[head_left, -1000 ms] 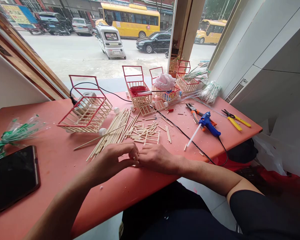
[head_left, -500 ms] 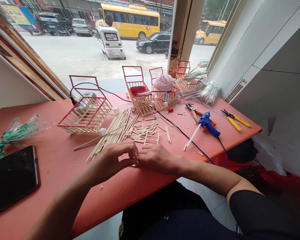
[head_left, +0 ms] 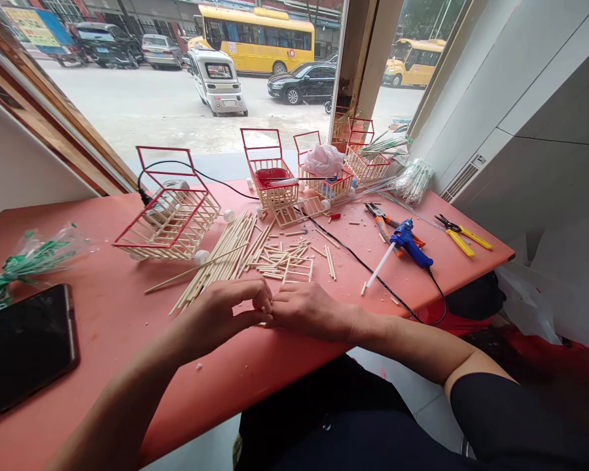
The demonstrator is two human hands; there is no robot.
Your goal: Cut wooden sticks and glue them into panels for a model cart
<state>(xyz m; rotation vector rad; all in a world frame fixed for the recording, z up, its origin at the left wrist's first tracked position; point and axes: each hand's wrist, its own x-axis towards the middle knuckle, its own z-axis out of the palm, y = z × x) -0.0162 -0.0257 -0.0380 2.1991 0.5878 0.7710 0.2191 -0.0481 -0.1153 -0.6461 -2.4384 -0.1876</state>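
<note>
Near the table's front edge, my left hand (head_left: 224,309) and my right hand (head_left: 310,313) meet, fingertips touching. Both are closed, the left in a pinch with thumb and forefinger. What they hold is hidden behind the fingers; only a small pale bit shows between them. Just beyond my right hand is a small frame of wooden sticks (head_left: 298,269). Short cut sticks (head_left: 281,256) lie scattered behind it, and a pile of long wooden sticks (head_left: 220,261) fans out beyond my left hand.
Miniature stick carts with red rims, one at left (head_left: 169,219) and one in the middle (head_left: 273,176), stand toward the window. A blue glue gun (head_left: 406,243), orange pliers (head_left: 380,222) and yellow-handled cutters (head_left: 464,237) lie right. A phone (head_left: 32,350) lies left. A black cord (head_left: 353,256) crosses the table.
</note>
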